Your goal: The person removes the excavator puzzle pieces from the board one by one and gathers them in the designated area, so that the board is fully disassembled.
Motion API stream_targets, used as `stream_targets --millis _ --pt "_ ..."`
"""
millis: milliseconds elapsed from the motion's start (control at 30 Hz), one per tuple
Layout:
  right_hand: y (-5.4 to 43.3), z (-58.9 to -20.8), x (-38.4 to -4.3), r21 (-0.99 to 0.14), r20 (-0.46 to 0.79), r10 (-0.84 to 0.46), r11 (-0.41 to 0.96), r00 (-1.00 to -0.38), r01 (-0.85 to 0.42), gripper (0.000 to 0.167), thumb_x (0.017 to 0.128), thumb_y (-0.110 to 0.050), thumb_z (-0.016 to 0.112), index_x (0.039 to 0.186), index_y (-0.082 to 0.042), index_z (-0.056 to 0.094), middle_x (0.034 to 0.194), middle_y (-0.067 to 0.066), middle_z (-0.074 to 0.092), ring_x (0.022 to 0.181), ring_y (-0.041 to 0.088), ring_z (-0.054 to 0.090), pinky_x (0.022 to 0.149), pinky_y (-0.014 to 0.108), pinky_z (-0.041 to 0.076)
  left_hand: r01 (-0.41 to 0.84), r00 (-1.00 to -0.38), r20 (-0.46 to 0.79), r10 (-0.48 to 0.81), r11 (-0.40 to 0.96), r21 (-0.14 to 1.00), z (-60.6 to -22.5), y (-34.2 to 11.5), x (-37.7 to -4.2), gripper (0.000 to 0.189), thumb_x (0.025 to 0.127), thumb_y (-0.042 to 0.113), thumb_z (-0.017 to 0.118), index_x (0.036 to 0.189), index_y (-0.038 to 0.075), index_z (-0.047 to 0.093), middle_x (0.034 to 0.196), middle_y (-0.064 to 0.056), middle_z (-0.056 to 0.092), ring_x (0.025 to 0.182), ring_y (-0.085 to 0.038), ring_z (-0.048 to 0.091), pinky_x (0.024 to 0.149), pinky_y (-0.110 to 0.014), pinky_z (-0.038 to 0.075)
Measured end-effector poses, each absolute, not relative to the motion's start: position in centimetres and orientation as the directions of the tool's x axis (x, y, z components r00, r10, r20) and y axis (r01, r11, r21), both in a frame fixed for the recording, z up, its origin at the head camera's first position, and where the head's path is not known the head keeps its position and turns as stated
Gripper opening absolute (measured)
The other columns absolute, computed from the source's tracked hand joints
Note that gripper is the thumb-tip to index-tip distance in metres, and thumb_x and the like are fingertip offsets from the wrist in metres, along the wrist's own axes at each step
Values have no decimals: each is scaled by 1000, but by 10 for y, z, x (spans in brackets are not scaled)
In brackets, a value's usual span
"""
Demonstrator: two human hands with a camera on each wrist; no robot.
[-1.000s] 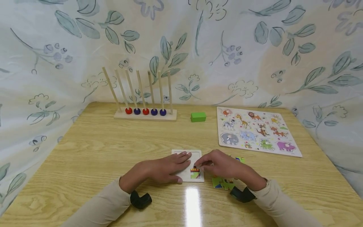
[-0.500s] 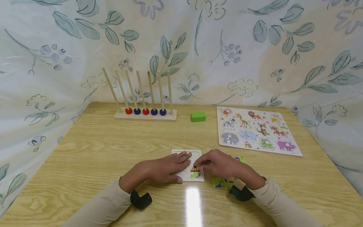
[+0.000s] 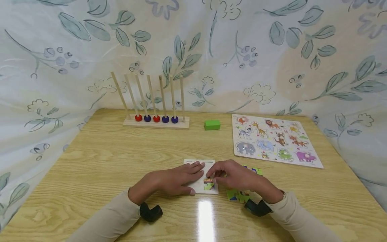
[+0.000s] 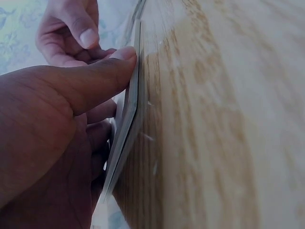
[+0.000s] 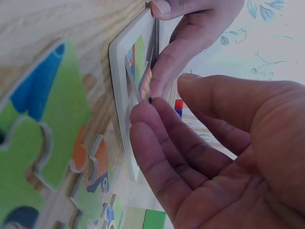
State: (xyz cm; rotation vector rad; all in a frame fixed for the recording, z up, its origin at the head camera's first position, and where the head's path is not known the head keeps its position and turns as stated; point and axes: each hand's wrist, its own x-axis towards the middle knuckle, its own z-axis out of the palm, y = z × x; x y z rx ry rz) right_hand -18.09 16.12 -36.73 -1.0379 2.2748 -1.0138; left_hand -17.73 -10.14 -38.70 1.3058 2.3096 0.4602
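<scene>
My left hand (image 3: 176, 180) lies on a small white puzzle tray (image 3: 198, 185), fingers extended across it. In the left wrist view its thumb (image 4: 102, 83) rests along the tray's edge. My right hand (image 3: 234, 175) reaches over the tray's right side, its curled fingertips at a small jigsaw piece (image 5: 146, 83). In the right wrist view this piece is tilted up from the tray, and the fingertips hold its edge. Its picture is green with a red and yellow part. Loose jigsaw pieces (image 5: 69, 95) lie on the table beside the tray, partly hidden beneath my right forearm in the head view.
A wooden bead stand (image 3: 155, 123) with upright rods and red and blue beads stands at the back left. Next to it is a green block (image 3: 212, 125). An animal peg puzzle board (image 3: 273, 141) lies at the back right. A patterned cloth (image 3: 193, 50) hangs behind the table (image 3: 121, 148).
The jigsaw piece at my right fingertips has shifted slightly and looks more tilted. Both hands stay in almost the same place, and the left keeps resting on the tray.
</scene>
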Motion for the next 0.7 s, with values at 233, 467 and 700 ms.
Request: stream_targets --millis 233,467,700 --pt "156 -372 -180 -752 -31 -764 442 -644 -488 24 94 -2 62 117 -5 68 111 6 64 94 15 62 80 30 52 706 -461 -218 860 505 496 -387 -102 -178 68 101 34 53 155 6 22 162 -8 6 148 -22 1 117 -41 11" --pt "154 -371 -180 -781 -57 -742 450 -668 -433 17 93 -1 62 107 -4 72 103 1 68 87 11 60 72 28 51 694 -462 -220 859 505 513 -389 -101 -178 69 100 34 54 154 5 23 162 -8 7 148 -21 1 117 -41 11" --pt "151 -372 -180 -780 -83 -787 433 -611 -452 16 94 -1 61 105 -4 73 100 -2 71 84 5 61 70 25 51 700 -458 -216 862 500 510 -388 -101 -179 69 100 33 54 154 3 23 162 -9 7 148 -22 1 117 -40 10"
